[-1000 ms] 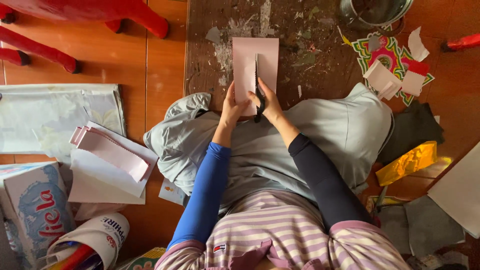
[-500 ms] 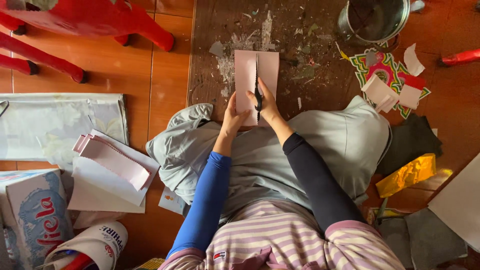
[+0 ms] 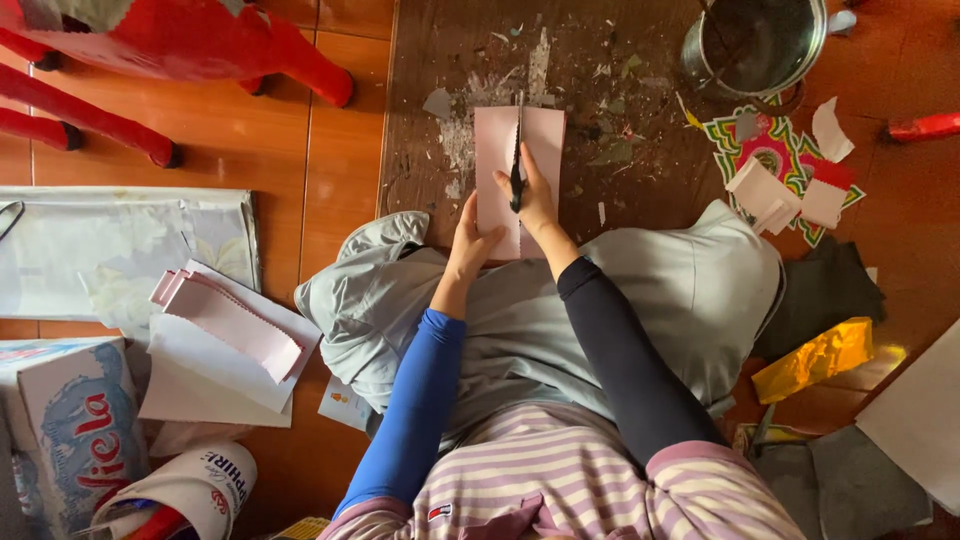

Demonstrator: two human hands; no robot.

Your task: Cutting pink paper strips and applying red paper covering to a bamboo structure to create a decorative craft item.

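**Asker:** What are the hands doing?

**Describer:** The right hand (image 3: 535, 195) is closed around the handles of a pair of scissors (image 3: 517, 160). The blades point away from the person and run up the middle of a pink sheet of paper (image 3: 500, 150). The left hand (image 3: 468, 240) grips the sheet's near left corner, fingers pinched on its edge. The sheet lies flat on a dark mat (image 3: 600, 60), just past the person's knees.

**Asker:** How would this cut go well?

**Describer:** As a judgement: the blades should stay on the sheet's centre line, with the left hand pulling the paper taut and staying clear of the blade path. Long, slow closes would likely give a straighter edge than short snips.

**Asker:** What surrounds the sheet?

**Describer:** The mat around the sheet is worn and strewn with small paper scraps. Beyond the sheet, to its right, stands a metal bucket (image 3: 760, 45). Further right of the sheet, near the bucket, lie a colourful patterned cutout (image 3: 775, 150) and white paper bits. Nearer the person on that side are a dark cloth and a piece of gold foil (image 3: 815, 360).

**Asker:** And to the left?

**Describer:** Left of the sheet is an orange tiled floor (image 3: 330, 180). Red plastic chair legs (image 3: 150, 60) stand far left. Below them lie a pale floral sheet, a stack of pink and white paper (image 3: 225, 335), and a cardboard box (image 3: 70, 430). Grey cloth covers the person's lap.
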